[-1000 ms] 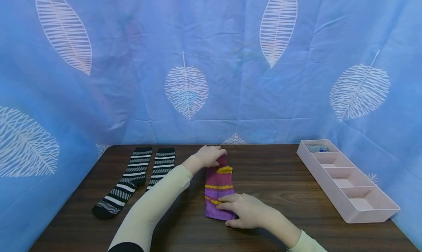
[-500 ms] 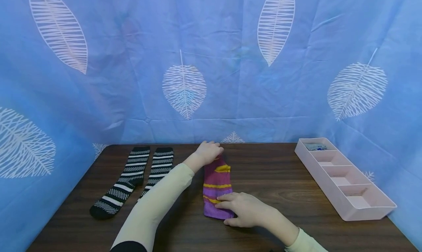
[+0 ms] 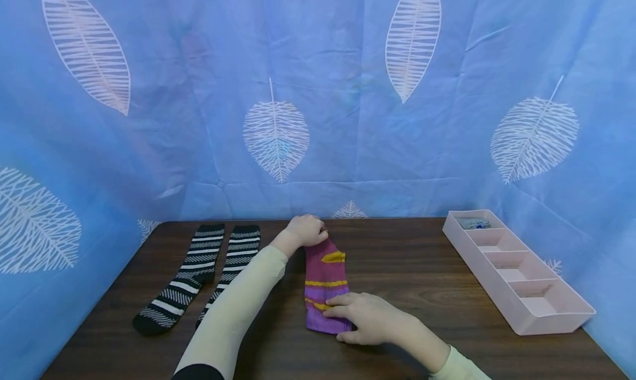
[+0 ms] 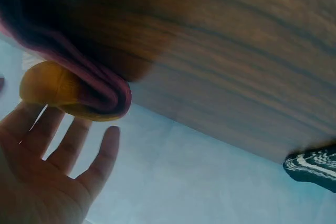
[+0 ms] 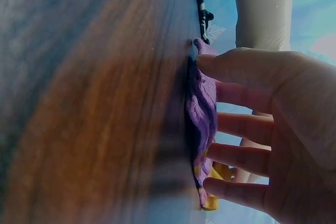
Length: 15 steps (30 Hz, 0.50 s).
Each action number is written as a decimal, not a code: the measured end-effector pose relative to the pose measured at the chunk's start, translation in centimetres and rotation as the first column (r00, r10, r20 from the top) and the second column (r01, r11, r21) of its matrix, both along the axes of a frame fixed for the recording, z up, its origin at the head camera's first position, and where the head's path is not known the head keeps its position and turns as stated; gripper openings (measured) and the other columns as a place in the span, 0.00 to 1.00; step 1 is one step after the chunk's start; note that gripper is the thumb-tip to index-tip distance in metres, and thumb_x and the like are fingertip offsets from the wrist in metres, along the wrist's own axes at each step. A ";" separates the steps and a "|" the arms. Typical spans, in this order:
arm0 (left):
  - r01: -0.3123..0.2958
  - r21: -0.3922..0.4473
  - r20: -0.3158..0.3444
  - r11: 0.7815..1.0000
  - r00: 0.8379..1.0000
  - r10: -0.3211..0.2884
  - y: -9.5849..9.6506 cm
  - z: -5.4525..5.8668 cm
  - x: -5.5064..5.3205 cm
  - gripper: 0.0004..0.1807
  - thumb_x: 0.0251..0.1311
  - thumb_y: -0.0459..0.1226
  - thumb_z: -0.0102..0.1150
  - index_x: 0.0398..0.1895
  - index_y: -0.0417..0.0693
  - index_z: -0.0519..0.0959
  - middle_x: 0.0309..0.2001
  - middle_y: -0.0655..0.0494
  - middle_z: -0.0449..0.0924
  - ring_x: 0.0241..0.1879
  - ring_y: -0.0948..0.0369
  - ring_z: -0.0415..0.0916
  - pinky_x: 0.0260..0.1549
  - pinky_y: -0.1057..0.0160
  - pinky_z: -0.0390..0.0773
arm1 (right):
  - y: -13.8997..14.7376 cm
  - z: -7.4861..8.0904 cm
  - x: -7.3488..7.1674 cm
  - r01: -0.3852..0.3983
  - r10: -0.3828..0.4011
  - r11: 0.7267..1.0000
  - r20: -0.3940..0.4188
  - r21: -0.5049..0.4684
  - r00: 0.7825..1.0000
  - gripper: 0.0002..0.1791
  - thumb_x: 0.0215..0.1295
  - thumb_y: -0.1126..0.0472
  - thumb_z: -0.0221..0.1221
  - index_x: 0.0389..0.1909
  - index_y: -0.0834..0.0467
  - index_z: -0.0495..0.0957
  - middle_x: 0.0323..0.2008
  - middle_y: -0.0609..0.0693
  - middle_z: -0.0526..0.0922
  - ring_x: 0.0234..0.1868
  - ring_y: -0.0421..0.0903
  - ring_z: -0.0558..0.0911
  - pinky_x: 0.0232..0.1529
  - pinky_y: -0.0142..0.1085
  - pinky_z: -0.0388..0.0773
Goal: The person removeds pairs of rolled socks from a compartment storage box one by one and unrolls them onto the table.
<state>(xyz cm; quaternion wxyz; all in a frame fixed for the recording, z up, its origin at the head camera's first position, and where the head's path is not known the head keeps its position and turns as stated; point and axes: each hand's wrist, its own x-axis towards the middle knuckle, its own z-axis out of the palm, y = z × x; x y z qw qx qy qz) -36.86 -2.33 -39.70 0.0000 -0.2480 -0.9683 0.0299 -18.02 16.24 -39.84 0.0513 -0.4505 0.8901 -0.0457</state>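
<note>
Sock (image 3: 325, 275), striped in purple, maroon and mustard yellow, lies lengthwise near the middle of a dark wooden table (image 3: 407, 258), its ribbed purple cuff toward the person and its other end near the far edge. The left hand (image 3: 306, 231) is at that far end, fingers bent over and gripping the fabric; the left wrist view shows a mustard part against the fingertips and the maroon knit curving round in a fold beside them, with the little finger clear of it. The right hand (image 3: 369, 320) rests on the cuff with fingers extended and slightly spread, pressing lightly rather than grasping, the thumb by the cuff's near edge. Whether the knit is one layer or several is hard to tell. To the left lie two black-and-white patterned socks, the outer sock (image 3: 186, 286) fully visible and the inner sock (image 3: 243, 247) partly hidden by the left arm's pale sleeve (image 3: 245, 305). On the right side stands a pale pink tray (image 3: 493, 280) with four compartments in a row; a small bluish item (image 3: 474, 223), too small to identify, sits in the farthest one. A blue cloth (image 3: 323, 148) with white leaf prints hangs behind the table.
</note>
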 end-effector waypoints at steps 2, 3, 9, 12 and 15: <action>-0.005 -0.006 0.006 1.000 1.000 0.005 -0.2 -0.1 -0.1 0.21 0.58 0.58 0.46 0.40 0.56 0.78 0.39 0.60 0.79 0.41 0.60 0.76 0.38 0.56 0.75 | 0.1 -0.1 0.0 -0.002 0.002 1.000 0.000 -0.004 1.000 0.24 0.58 0.43 0.54 0.57 0.41 0.69 0.59 0.45 0.70 0.59 0.46 0.71 0.51 0.46 0.73; -0.005 -0.016 0.010 1.000 1.000 0.005 -0.3 -0.1 -0.1 0.21 0.57 0.59 0.47 0.41 0.56 0.77 0.40 0.60 0.79 0.41 0.59 0.75 0.38 0.55 0.75 | 0.1 -0.1 0.0 -0.003 0.003 1.000 0.000 -0.006 1.000 0.24 0.58 0.43 0.54 0.57 0.41 0.70 0.59 0.45 0.70 0.59 0.46 0.71 0.51 0.45 0.73; -0.012 -0.047 -0.033 0.999 0.999 0.011 -0.4 0.1 -0.8 0.13 0.58 0.47 0.54 0.44 0.54 0.76 0.41 0.57 0.79 0.43 0.57 0.76 0.38 0.54 0.76 | 0.2 -0.2 0.1 -0.009 0.009 1.000 -0.016 -0.011 1.000 0.23 0.58 0.43 0.54 0.56 0.41 0.70 0.59 0.45 0.70 0.59 0.45 0.71 0.50 0.46 0.73; -0.068 -0.037 -0.073 0.997 0.995 0.065 -0.6 0.2 -1.5 0.09 0.61 0.41 0.51 0.44 0.54 0.75 0.42 0.57 0.78 0.44 0.57 0.76 0.40 0.52 0.75 | 0.2 -0.2 0.1 -0.014 0.014 1.000 -0.024 -0.011 1.000 0.23 0.58 0.43 0.54 0.56 0.41 0.70 0.59 0.45 0.70 0.59 0.45 0.71 0.50 0.46 0.73; -0.124 -0.018 -0.102 0.992 0.987 0.121 -0.9 0.3 -2.1 0.13 0.62 0.37 0.48 0.50 0.55 0.71 0.48 0.56 0.76 0.48 0.55 0.74 0.44 0.49 0.73 | 0.1 -0.1 0.1 -0.017 0.016 1.000 -0.030 -0.008 0.999 0.23 0.59 0.43 0.53 0.56 0.42 0.70 0.59 0.45 0.70 0.59 0.45 0.70 0.50 0.46 0.73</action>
